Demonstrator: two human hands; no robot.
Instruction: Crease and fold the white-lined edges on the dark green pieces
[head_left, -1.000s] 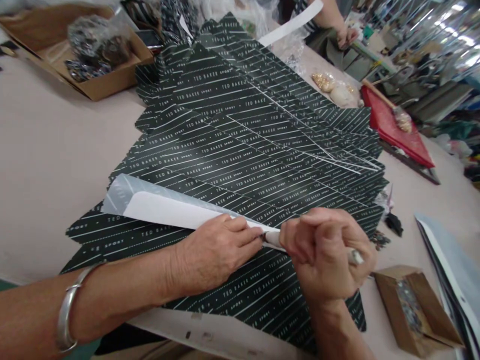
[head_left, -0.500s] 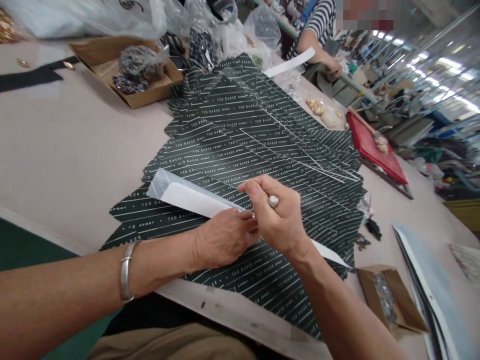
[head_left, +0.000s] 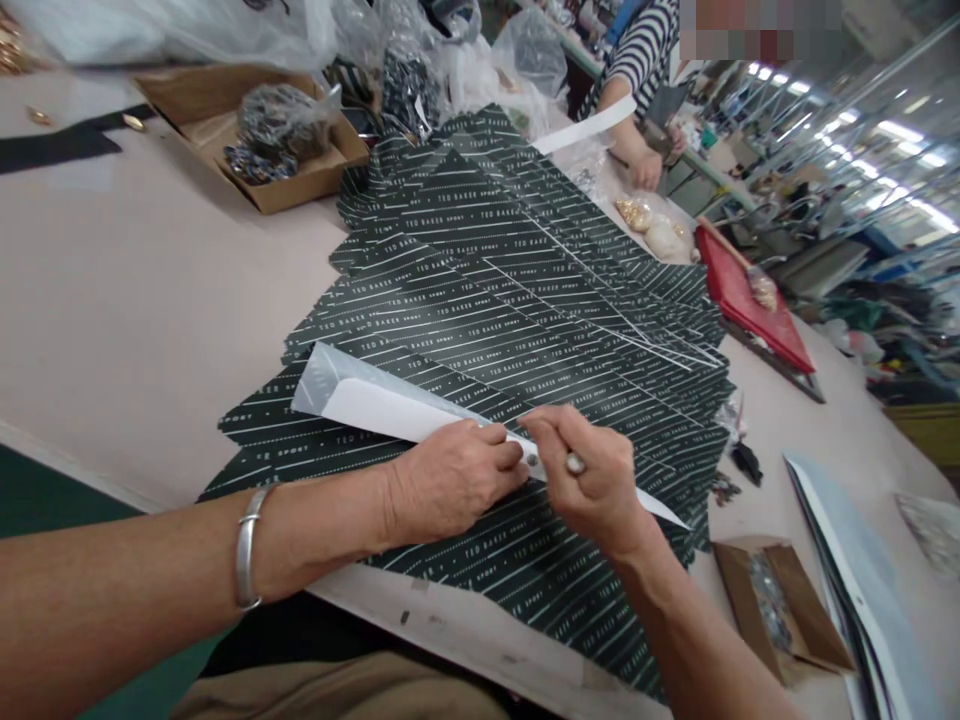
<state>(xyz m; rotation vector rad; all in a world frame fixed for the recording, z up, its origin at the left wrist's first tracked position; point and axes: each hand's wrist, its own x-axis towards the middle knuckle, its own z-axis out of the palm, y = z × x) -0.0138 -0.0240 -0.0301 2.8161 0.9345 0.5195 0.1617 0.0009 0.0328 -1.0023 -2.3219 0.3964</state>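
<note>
A fanned stack of dark green printed paper sheets (head_left: pixel 487 290) lies on the table. The nearest sheet has its edge folded over, showing a white flap (head_left: pixel 375 405). My left hand (head_left: pixel 450 480), a silver bangle on its wrist, presses its closed fingers on the fold. My right hand (head_left: pixel 589 480) is curled in a fist right beside it, gripping a small metal-tipped tool (head_left: pixel 574 463) whose shape I cannot make out, its tip down at the fold.
A cardboard box (head_left: pixel 262 180) with bagged items sits at the back left, plastic bags behind it. A small open box (head_left: pixel 780 600) and stacked sheets (head_left: pixel 862 580) lie at the right. A red tray (head_left: pixel 757 300) is further back. Another person's arm (head_left: pixel 637 150) works at the far end.
My right hand was raised above the fold half a second ago and has come back down onto it beside the left hand. The left hand stayed on the fold.
</note>
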